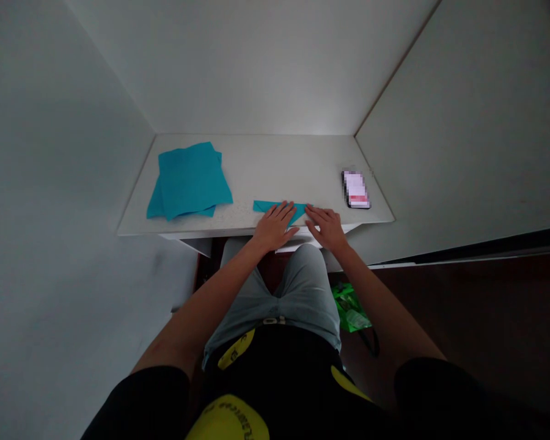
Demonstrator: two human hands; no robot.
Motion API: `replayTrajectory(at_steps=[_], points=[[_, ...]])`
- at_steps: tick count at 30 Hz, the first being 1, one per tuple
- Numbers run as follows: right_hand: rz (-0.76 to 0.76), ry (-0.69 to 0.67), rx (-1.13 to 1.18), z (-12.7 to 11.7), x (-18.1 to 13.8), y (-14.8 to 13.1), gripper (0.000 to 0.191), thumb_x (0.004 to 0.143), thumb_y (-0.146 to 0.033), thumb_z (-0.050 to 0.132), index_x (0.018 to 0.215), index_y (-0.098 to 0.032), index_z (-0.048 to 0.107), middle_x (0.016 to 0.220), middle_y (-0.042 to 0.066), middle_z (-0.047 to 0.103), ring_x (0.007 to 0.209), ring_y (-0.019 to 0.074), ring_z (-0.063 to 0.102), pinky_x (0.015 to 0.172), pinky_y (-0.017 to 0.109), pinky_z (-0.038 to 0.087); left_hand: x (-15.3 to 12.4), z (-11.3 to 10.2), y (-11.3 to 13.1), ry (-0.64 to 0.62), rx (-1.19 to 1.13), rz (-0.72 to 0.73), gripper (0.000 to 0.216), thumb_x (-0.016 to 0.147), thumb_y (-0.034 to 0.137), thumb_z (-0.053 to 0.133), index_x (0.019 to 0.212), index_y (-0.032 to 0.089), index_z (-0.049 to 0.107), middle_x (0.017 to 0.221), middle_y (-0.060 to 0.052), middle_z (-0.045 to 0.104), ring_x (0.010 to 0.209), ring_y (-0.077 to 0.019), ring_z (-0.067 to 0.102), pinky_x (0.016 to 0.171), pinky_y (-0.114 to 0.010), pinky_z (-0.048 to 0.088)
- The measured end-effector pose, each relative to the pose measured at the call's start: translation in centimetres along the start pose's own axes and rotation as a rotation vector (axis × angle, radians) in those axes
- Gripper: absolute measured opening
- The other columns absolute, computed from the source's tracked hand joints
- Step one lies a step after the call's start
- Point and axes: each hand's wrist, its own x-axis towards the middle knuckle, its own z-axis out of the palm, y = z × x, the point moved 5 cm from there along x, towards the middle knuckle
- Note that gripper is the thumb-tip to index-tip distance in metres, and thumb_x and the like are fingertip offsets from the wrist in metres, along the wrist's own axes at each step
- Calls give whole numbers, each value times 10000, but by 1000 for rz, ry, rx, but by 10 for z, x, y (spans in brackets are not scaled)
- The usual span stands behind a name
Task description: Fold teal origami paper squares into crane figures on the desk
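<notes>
A folded piece of blue paper (262,206) lies near the front edge of the white desk, its folded shape narrow and pointed. Across its middle rests my left hand (275,227), fingers stretched out flat and pressing on it. My right hand (326,226) lies at the paper's right end, fingers extended and the fingertips touching it. Both hands cover parts of the paper, so its full outline is hidden. To the left sits a loose stack of blue sheets (192,180), unevenly piled.
A phone (356,189) with a lit, blurred screen lies at the desk's right side. The white desk top (279,165) is bounded by walls at the left, back and right. A green bag (351,308) is on the floor beside my right leg.
</notes>
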Motion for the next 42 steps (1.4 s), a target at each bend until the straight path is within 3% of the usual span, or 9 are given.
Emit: replayTrajectory(at_steps=[5,11,17,20,25,31,33,36,42], points=[[35,5,-30,-2,3,-2,511,1109,-531,571,1497,-224,700,1566,115,699,1246,366,635,1047,544,451,-29,-7,-31,117,4,-120,854,1021,597,669,1707,131,464,1801,-186,385,1691,-392,346,1396,-598,236],[78,29,-16,1,7,-13,509,1099,-604,563,1402,-234,738,1516,119,733,1283,380,610,1043,538,435,-64,-18,-59,157,-111,-77,459,1051,323,674,1506,265,707,1588,-79,681,1500,-302,618,1266,-518,441],[93,27,-5,7,11,-20,493,1089,-614,575,1352,-235,751,1442,144,765,1289,378,608,1048,526,429,-64,-34,-93,165,-269,-67,218,1036,383,740,1210,308,848,1208,-50,864,1169,-275,758,1073,-477,546],[104,28,-8,7,12,-21,500,1091,-624,564,1345,-236,753,1422,150,772,1285,382,608,1044,523,427,-55,-39,-107,121,-383,-66,195,1027,394,748,1162,298,851,1132,-44,869,1091,-257,764,1040,-444,566],[119,-11,-26,5,12,-23,468,1112,-591,542,1325,-232,754,1446,149,757,1298,373,603,1050,516,425,-37,-39,-117,115,-454,-199,341,963,375,814,1279,250,793,1129,-64,798,1013,-233,746,977,-399,597],[239,-70,33,8,31,-8,396,1146,-503,497,1169,-251,802,1288,133,775,1185,339,654,949,475,489,-25,-35,-124,105,-309,-262,261,877,408,910,971,211,767,1111,-85,665,1106,-277,679,1056,-445,580],[220,-81,127,9,38,-2,349,1110,-503,579,1113,-238,806,1241,127,755,1054,294,686,917,447,519,-27,-34,-129,100,-312,-276,275,879,427,909,917,207,749,1067,-82,650,1040,-270,677,1003,-433,590],[150,-101,258,9,43,1,350,1051,-514,678,1215,-228,795,1209,112,729,868,227,675,873,410,554,-33,-35,-135,111,-345,-287,293,871,440,914,888,206,739,1020,-72,643,924,-240,666,889,-399,590],[87,-161,289,5,41,-2,386,1017,-569,725,1234,-265,824,1206,102,719,837,210,664,886,408,565,-38,-39,-137,95,-430,-211,313,879,468,883,843,213,706,999,-56,657,823,-190,627,803,-355,559]])
